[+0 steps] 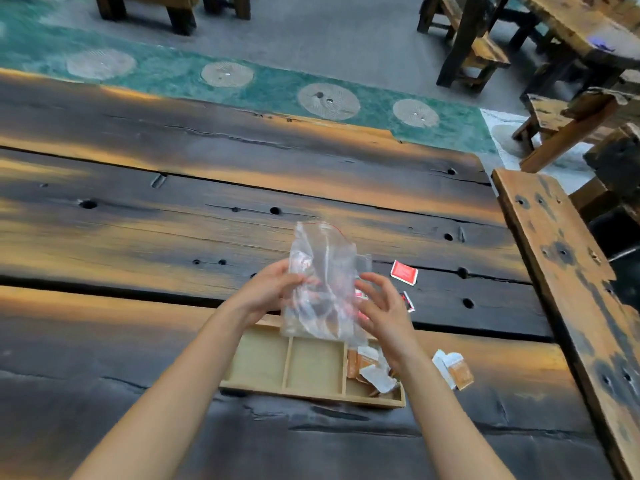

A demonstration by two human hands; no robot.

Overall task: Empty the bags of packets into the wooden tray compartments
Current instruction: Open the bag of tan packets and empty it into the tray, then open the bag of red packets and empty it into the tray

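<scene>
While over tray: both hands hold the bag (322, 285) above the wooden tray (311, 370)
Left hand (273, 289): grip pinching bag
Right hand (381, 306): fingers spread, against bag
Risk: packets spilling beyond the tray, onto the table (173, 220)

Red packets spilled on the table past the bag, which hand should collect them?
Right, probably. The right hand is open and beside the red packets, while the left hand grips the clear bag on the far side.

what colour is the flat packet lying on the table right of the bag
Red with a white edge, the packet shows best in the head view.

One bag (322, 282); one tray (311, 393), three compartments; two hands (266, 289).
</scene>
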